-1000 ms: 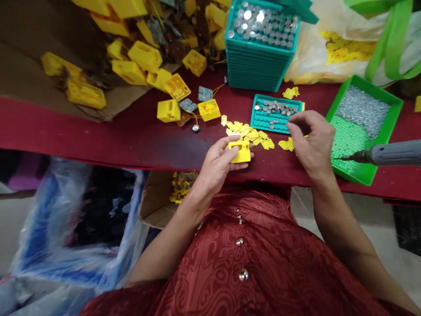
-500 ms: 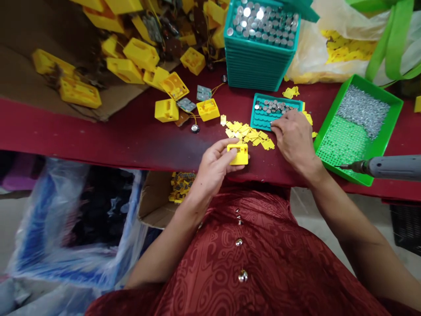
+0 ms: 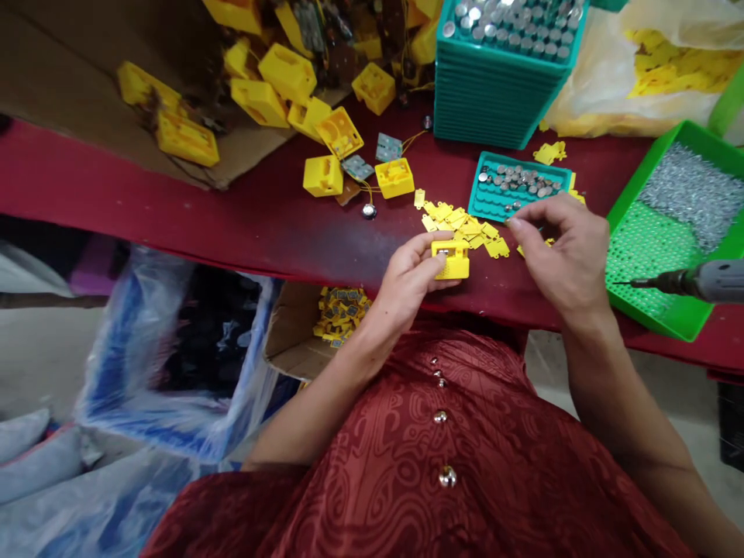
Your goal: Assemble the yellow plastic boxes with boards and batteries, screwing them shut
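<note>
My left hand [image 3: 415, 267] is closed around a small yellow plastic case [image 3: 453, 260], its open compartment facing up with a bit of metal showing inside. Just to the right, my right hand [image 3: 563, 244] has thumb and forefinger pinched on a tiny button cell [image 3: 509, 222], mostly covered by the fingertips. Those fingertips are at the front edge of a shallow teal tray [image 3: 485, 208], where silver button cells [image 3: 517, 178] lie in rows of hollows. Between tray and left hand, small flat yellow covers [image 3: 465, 225] are spread in a loose pile.
Stacked teal trays [image 3: 482, 101] full of cells stand behind. A green bin [image 3: 645, 318] of small metal screws is at right, with a powered screwdriver [image 3: 714, 280] reaching over it. Yellow cases with wired boards [image 3: 388, 147] lie left of the stack, beside a cardboard box [image 3: 249, 159].
The view has shifted, so the table's things appear farther right. My right hand has drawn back from the tray toward me, still pinching. The left hand keeps its hold on the yellow case.
</note>
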Demonstrator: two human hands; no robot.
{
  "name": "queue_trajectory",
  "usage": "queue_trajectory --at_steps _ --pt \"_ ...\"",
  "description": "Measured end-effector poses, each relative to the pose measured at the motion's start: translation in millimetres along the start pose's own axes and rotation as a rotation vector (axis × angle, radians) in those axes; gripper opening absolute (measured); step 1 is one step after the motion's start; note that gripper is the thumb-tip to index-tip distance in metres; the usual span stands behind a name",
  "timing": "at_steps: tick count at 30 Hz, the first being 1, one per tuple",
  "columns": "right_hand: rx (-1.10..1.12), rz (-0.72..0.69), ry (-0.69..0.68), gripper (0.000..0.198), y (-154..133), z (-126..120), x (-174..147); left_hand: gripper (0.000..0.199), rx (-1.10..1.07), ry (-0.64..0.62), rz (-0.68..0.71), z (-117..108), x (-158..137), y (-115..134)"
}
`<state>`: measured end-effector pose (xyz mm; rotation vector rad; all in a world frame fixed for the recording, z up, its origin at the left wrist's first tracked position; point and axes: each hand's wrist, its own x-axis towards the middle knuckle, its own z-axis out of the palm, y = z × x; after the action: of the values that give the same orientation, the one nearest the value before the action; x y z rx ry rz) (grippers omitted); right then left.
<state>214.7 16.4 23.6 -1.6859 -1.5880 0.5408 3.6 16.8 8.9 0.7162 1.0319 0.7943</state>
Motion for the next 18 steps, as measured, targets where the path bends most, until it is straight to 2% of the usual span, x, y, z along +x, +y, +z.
queue_trajectory --at_steps 3,6,9,18 --pt "0.183 -0.005 -0.038 0.009 -23.1 12.4 -17.1 0.035 0.015 -0.019 0.034 3.6 1.7 -3.8" --pt "0.252 0.043 -0.048 0.009 -32.0 28.7 -26.6 0.038 0.018 -0.036 0.078 6.9 1.1 -7.0" --pt "0.271 0.087 -0.028 0.010 -30.0 37.9 -29.0 0.041 0.039 -0.035 0.098 9.2 -2.0 -8.1" --pt "0.409 0.166 -0.010 0.010 -22.7 43.8 -32.5 0.045 0.104 -0.035 0.156 10.7 -6.0 -17.4"
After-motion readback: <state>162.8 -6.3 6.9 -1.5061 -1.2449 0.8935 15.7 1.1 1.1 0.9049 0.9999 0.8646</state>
